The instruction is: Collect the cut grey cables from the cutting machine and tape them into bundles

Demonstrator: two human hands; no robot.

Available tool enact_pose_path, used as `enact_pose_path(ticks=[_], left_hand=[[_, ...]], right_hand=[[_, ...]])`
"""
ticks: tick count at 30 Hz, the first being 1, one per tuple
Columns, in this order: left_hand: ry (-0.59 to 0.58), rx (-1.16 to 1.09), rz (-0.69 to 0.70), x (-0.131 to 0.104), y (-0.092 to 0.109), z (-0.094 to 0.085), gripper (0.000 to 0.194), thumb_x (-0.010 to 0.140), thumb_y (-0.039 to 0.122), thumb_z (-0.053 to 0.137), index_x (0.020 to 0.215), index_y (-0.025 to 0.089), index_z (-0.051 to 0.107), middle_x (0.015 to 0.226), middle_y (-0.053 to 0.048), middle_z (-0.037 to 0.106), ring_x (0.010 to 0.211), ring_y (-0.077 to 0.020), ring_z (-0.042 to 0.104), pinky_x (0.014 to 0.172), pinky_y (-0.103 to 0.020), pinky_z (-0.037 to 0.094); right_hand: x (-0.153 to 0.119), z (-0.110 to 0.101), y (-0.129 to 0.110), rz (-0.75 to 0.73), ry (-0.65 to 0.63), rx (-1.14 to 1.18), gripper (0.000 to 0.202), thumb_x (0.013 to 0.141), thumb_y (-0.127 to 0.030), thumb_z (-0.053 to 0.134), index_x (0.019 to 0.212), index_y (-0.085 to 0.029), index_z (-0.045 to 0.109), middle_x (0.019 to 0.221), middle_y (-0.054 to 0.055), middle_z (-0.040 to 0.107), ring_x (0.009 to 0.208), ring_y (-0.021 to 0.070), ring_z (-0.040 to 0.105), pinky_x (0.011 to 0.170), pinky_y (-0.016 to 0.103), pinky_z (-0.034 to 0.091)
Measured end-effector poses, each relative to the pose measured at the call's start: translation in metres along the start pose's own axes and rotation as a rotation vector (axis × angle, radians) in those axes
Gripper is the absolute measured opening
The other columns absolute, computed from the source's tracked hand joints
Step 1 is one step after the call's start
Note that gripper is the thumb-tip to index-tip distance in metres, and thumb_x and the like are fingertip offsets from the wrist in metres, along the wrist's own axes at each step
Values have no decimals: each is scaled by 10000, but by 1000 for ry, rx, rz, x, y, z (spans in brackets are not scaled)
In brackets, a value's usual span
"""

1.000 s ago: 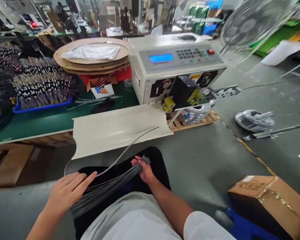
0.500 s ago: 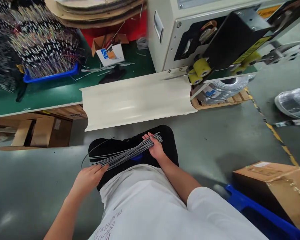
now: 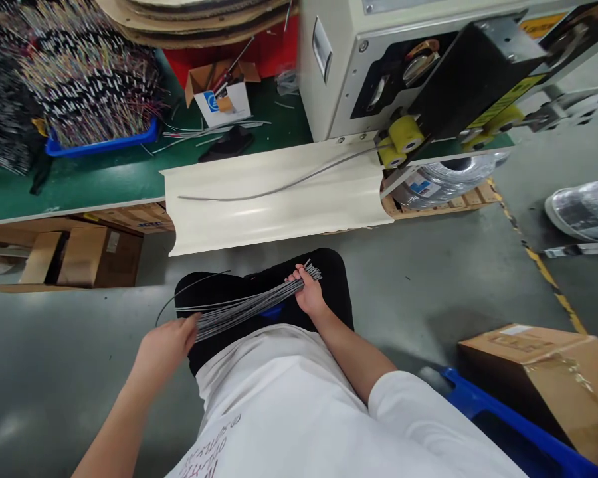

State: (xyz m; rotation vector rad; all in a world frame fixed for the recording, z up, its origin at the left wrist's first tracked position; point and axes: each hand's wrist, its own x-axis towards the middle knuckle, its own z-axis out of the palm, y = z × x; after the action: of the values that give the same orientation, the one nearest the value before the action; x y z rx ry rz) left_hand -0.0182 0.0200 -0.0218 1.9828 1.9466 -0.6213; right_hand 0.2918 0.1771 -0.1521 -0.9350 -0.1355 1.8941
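Fed farther left on the chute (image 3: 279,218), one wire (image 3: 263,194) is ungathered, the wire bundle (image 3: 246,308) gripped by left hand (image 3: 163,350) and right hand (image 3: 309,295).

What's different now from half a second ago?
A gray wire now reaches leftward from the yellow rollers along most of the cream tray; before, only a short end showed. The right hand still holds the wire bundle, the left hand at its other end.

Taped carton (image 3: 571,382) lower right; small white box (image 3: 234,103), blue tray (image 3: 104,145) on green bench (image 3: 10,192).
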Motion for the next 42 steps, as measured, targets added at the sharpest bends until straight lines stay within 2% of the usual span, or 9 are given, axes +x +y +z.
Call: enact_pose_path(ticks=[5,10,14,20,24,28,33,38,42], left_hand=[[-197,-64,-402,-3,-35,-5,462,888,410,375,1246,219,595,870,-141,708,794,-307,662,676,-404,480],[-142,-165,-392,1,-61,18,500,838,314,454,1322,212,529,1080,-135,662,1035,-281,607,884,-392,461],[-9,-296,-268,15,-51,45,590,774,171,454,1363,196,446,1357,-98,501,1247,-193,469,1030,-291,384],[215,-369,-316,9,-17,72,288,857,165,333,1041,175,556,1054,-90,607,1022,-187,557,929,-329,460],[303,-354,-292,4,-13,72,227,907,281,365,929,218,582,938,-66,643,904,-204,593,773,-323,496],[445,-278,-118,28,-9,35,208,902,350,444,915,239,621,989,-57,669,962,-216,607,685,-291,489],[883,-164,203,85,43,-69,392,868,263,539,1258,280,562,1176,-71,629,1169,-261,538,1043,-441,409],[840,-250,172,139,97,-153,692,898,513,496,1493,210,311,1348,-166,484,1263,-348,427,1037,-495,376],[793,-190,127,152,109,-159,744,902,606,424,1487,159,319,1266,-188,533,1169,-351,480,944,-458,415]], right_hand=[[4,-4,0,-22,61,-37,224,734,-309,763,905,-210,657,636,-68,518,617,109,560,826,369,543],[12,-8,7,9,77,-79,256,724,-287,765,939,-200,656,749,-26,623,779,159,658,879,405,540],[10,-8,9,26,102,-103,246,714,-272,760,922,-207,646,770,-23,624,867,191,676,892,426,541],[8,-4,6,21,72,-64,228,729,-291,756,912,-224,638,659,-75,516,684,121,598,891,402,547],[10,-4,8,11,71,-48,238,736,-325,766,912,-218,647,629,-69,505,655,133,593,864,410,558],[12,-6,9,14,59,-15,259,717,-301,779,924,-199,661,575,-72,498,611,141,595,815,406,559],[10,-7,8,31,85,-4,281,696,-266,762,944,-182,661,556,-54,531,777,213,675,816,402,540],[6,-10,5,54,47,-9,287,714,-269,737,977,-178,664,627,-18,611,764,208,669,791,381,524],[6,-14,2,49,24,6,292,718,-277,745,982,-180,666,701,-2,646,679,164,633,748,356,519]])
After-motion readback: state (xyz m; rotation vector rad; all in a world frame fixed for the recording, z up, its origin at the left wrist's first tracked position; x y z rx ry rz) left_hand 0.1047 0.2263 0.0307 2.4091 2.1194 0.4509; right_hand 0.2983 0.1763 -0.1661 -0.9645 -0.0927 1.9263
